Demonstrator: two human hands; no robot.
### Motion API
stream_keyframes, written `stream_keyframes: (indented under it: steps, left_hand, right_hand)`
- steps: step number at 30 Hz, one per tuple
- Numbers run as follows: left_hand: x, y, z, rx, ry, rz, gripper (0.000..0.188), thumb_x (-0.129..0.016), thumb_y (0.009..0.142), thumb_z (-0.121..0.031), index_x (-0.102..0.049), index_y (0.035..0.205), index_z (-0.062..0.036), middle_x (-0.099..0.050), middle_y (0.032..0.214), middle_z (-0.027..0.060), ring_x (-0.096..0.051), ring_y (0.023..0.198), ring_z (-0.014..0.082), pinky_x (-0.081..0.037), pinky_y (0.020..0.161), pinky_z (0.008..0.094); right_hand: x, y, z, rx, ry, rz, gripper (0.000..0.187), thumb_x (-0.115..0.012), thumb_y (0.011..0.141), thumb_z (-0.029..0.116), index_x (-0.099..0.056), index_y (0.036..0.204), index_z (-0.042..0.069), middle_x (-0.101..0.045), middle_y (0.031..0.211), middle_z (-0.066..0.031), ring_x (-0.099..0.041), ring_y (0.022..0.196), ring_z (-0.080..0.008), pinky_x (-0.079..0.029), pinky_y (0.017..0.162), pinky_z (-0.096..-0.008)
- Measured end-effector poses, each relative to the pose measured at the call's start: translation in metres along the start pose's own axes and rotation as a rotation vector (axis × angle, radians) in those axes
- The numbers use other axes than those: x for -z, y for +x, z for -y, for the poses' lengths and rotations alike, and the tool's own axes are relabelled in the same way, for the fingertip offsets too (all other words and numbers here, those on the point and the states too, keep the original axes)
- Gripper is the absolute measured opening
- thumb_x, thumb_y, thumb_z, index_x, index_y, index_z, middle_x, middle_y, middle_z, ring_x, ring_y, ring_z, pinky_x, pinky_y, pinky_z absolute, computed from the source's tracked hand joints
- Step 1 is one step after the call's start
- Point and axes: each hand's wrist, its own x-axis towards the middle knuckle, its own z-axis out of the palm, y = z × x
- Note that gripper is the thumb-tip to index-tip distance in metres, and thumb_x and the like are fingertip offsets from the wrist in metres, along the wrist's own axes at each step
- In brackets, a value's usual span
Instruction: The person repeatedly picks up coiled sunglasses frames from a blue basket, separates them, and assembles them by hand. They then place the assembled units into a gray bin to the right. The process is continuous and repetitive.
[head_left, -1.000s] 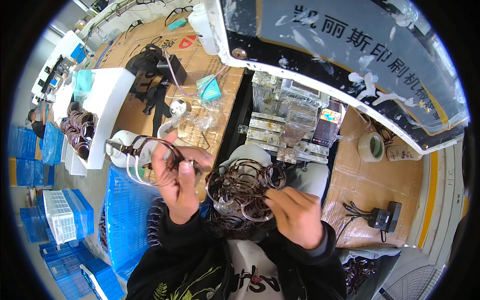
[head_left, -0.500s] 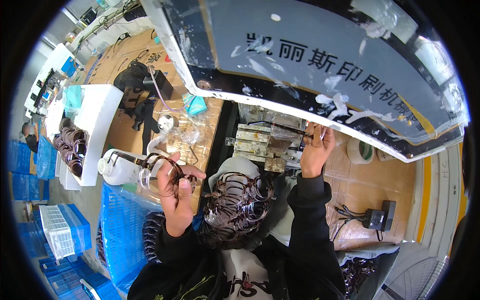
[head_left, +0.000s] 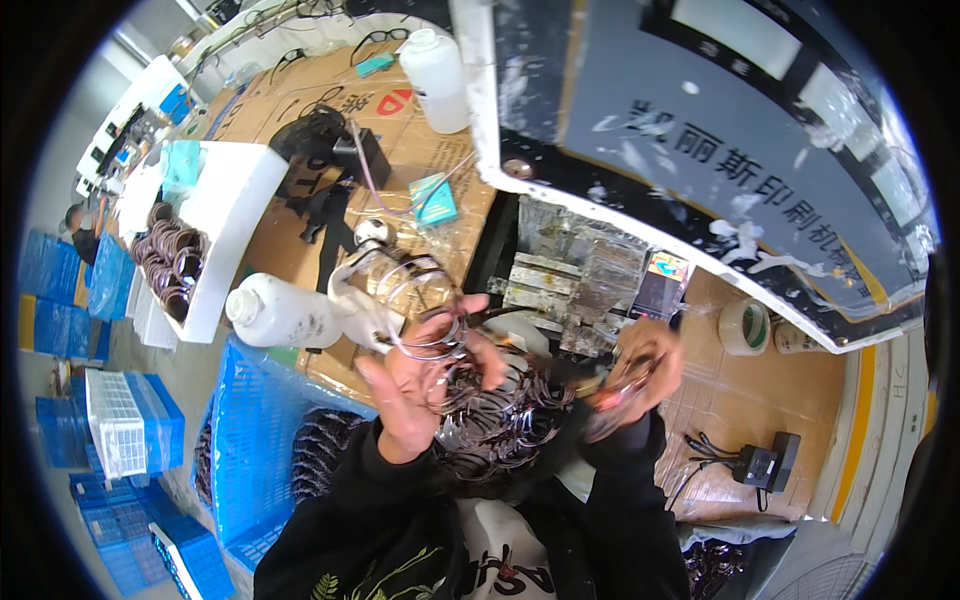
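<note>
Several brown translucent eyeglass frames (head_left: 428,345) hang from my left hand (head_left: 420,385), its fingers curled through the rims. My right hand (head_left: 640,370), smeared by motion, is closed round the end of a dark brown eyeglass frame (head_left: 612,390) to the right of my lap. Between the two hands a heap of similar frames (head_left: 490,420) lies on my lap. Just beyond the heap stands a stained metal fixture (head_left: 545,285) made of blocks and plates, below the grey front panel of a machine (head_left: 700,150).
A white bottle (head_left: 285,312) lies left of my left hand. A blue basket (head_left: 245,440) with more frames stands at my left, and a white foam box (head_left: 225,230) of frames farther off. On the right are a tape roll (head_left: 745,327), a phone (head_left: 663,285) and a black power adapter (head_left: 765,462).
My right hand has come back from the fixture toward my lap, bringing an eyeglass frame along. My left hand has moved right, nearer the heap, and the whole view has shifted.
</note>
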Motion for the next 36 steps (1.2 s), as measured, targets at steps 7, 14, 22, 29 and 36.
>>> stream_keyframes:
  steps: [7, 14, 22, 29, 36]
  left_hand:
    - [-0.020, -0.001, 0.005, -0.420, 0.485, 0.300, 0.066, -0.066, 0.081, -0.015, -0.023, 0.129, 0.0016, -0.060, 0.096, 0.0188, -0.060, 0.087, 0.0240, -0.047, 0.081, 0.0336]
    - [-0.002, -0.001, -0.004, -0.327, 0.121, 0.106, 0.047, -0.049, 0.089, -0.009, -0.026, 0.129, 0.0009, -0.058, 0.077, 0.0137, -0.059, 0.075, 0.0255, -0.047, 0.085, 0.0455]
    - [0.010, 0.001, -0.004, -0.325, 0.188, -0.004, 0.044, -0.048, 0.089, -0.011, -0.030, 0.127, 0.0029, -0.053, 0.076, 0.0118, -0.056, 0.071, 0.0228, -0.049, 0.071, 0.0385]
    - [0.020, 0.000, 0.000, -0.329, 0.249, -0.030, 0.044, -0.043, 0.090, -0.007, -0.029, 0.130, 0.0039, -0.051, 0.078, 0.0119, -0.054, 0.072, 0.0237, -0.049, 0.070, 0.0395]
    - [0.028, -0.001, -0.004, -0.315, 0.306, -0.085, 0.042, -0.043, 0.090, -0.007, -0.031, 0.129, 0.0041, -0.051, 0.081, 0.0119, -0.055, 0.073, 0.0231, -0.049, 0.071, 0.0396]
  right_hand:
    - [-0.029, -0.014, 0.064, -0.045, -0.546, 0.422, 0.017, -0.060, 0.076, -0.001, -0.062, 0.093, 0.000, -0.061, 0.080, -0.0128, -0.061, 0.066, -0.0270, -0.050, 0.059, -0.0322]
    - [0.012, -0.009, 0.032, -0.293, -0.786, 0.764, 0.021, -0.070, 0.071, 0.006, -0.064, 0.091, 0.006, -0.062, 0.087, -0.0089, -0.058, 0.074, -0.0248, -0.046, 0.064, -0.0327]
    - [0.011, -0.022, 0.018, -0.208, -0.792, 0.691, 0.017, -0.069, 0.070, 0.006, -0.062, 0.085, 0.006, -0.061, 0.081, -0.0070, -0.057, 0.076, -0.0272, -0.045, 0.063, -0.0342]
    - [0.007, -0.022, 0.016, -0.030, -0.821, 0.743, 0.017, -0.066, 0.068, 0.002, -0.063, 0.084, 0.007, -0.061, 0.081, -0.0038, -0.057, 0.072, -0.0225, -0.046, 0.058, -0.0321]
    - [0.013, 0.000, 0.050, 0.015, -0.780, 0.649, 0.023, -0.065, 0.065, -0.004, -0.060, 0.085, 0.006, -0.061, 0.084, -0.0037, -0.057, 0.069, -0.0203, -0.044, 0.055, -0.0278]
